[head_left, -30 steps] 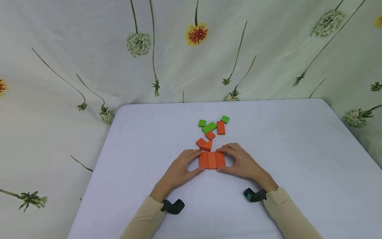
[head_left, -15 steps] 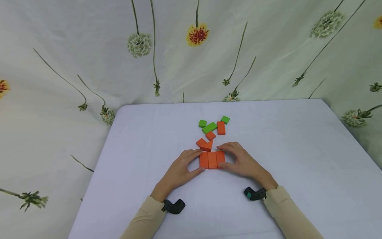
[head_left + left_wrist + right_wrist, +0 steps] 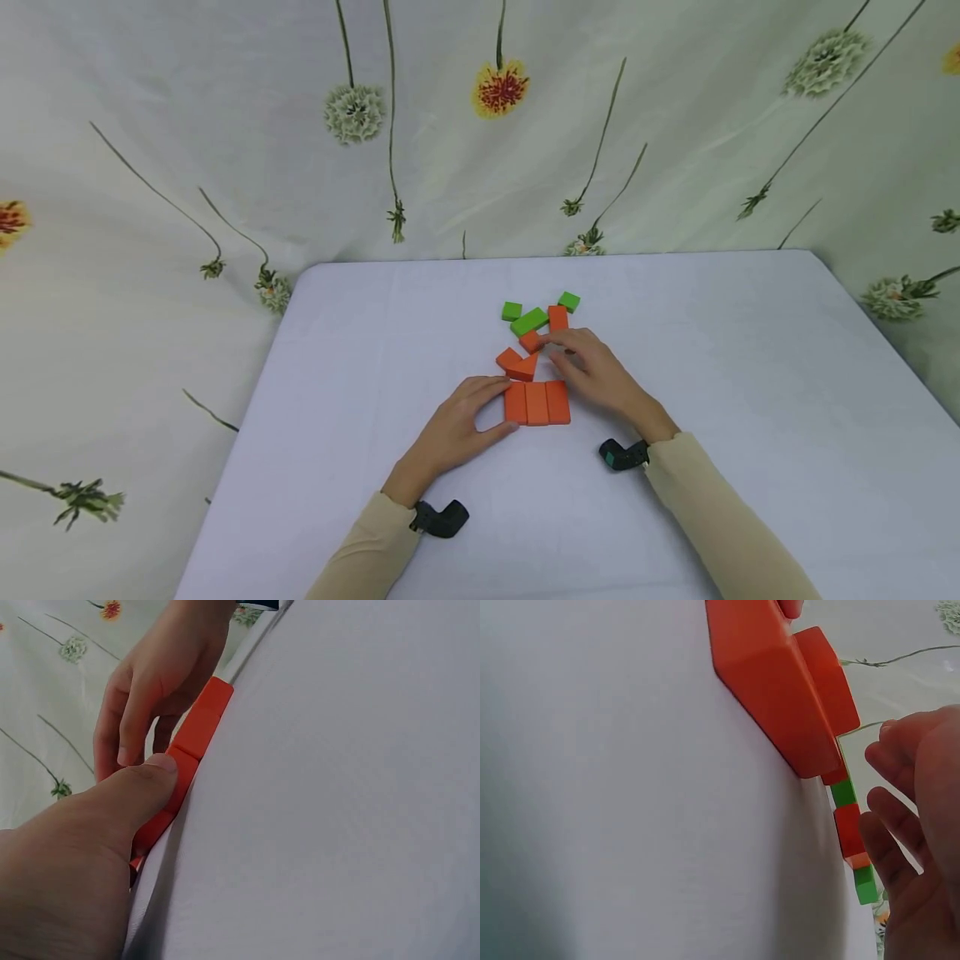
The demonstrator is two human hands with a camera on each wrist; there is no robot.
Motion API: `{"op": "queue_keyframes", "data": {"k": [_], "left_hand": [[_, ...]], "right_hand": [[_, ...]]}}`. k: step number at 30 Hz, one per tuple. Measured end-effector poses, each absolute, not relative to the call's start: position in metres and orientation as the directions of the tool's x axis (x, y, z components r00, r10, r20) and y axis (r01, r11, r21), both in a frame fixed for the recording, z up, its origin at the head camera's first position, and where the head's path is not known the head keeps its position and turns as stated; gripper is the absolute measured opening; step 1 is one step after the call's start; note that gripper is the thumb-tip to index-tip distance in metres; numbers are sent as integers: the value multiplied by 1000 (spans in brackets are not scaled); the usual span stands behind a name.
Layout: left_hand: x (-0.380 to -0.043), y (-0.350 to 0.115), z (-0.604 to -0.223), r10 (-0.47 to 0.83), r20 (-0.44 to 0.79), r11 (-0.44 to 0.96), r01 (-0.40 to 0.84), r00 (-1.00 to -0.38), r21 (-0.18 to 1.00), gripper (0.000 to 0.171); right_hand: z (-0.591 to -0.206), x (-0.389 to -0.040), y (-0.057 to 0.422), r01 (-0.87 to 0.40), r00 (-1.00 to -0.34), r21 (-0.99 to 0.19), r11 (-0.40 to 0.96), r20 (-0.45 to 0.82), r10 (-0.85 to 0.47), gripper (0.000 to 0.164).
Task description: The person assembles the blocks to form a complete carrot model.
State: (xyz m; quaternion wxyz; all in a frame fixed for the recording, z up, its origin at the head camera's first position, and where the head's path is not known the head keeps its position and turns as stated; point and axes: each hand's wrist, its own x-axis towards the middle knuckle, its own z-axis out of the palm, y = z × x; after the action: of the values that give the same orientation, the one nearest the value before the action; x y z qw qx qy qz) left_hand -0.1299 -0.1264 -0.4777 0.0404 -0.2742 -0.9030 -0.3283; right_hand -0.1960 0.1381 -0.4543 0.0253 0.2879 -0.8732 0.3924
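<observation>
1. Flower-print cloth (image 3: 442,167) is hanging behind desk (image 3: 720,358).
2. Left hand (image 3: 453,423) is pinching leftmost orange block (image 3: 516,403) by its near and far ends.
3. Two more orange blocks (image 3: 537,404) are lying flush beside it, about mid-desk.
4. Right hand (image 3: 602,377) is showing a narrow thumb-finger gap just beside small orange block (image 3: 530,342); contact unclear.
5. White-covered desk is stretching off right, far corner rounded.

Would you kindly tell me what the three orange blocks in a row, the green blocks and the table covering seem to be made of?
Orange blocks: perhaps painted wood or plastic; smooth, satiny faces and rounded corners leave it open. Green blocks: probably the same, also smooth and evenly coloured. Table covering: apparently matt white fabric, given its soft fold.
</observation>
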Motion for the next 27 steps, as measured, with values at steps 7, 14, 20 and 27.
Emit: {"op": "queue_keyframes", "data": {"k": [7,14,20,27], "left_hand": [[-130,-127,-478,473,257,627,527,-843,574,61],[-131,-127,-480,477,263,621,533,-839,575,62],[-130,-126,-480,477,257,623,530,-840,575,62],[-130,-127,-480,466,250,638,518,-849,570,61]], "right_hand": [[-449,-206,130,-559,-782,-682,472,244,-573,36],[-450,-206,121,-584,-771,-611,534,210,-602,34],[-447,-205,121,-555,-801,-576,600,176,-572,31],[-444,-206,125,-499,-841,-539,679,109,-530,41]]}}
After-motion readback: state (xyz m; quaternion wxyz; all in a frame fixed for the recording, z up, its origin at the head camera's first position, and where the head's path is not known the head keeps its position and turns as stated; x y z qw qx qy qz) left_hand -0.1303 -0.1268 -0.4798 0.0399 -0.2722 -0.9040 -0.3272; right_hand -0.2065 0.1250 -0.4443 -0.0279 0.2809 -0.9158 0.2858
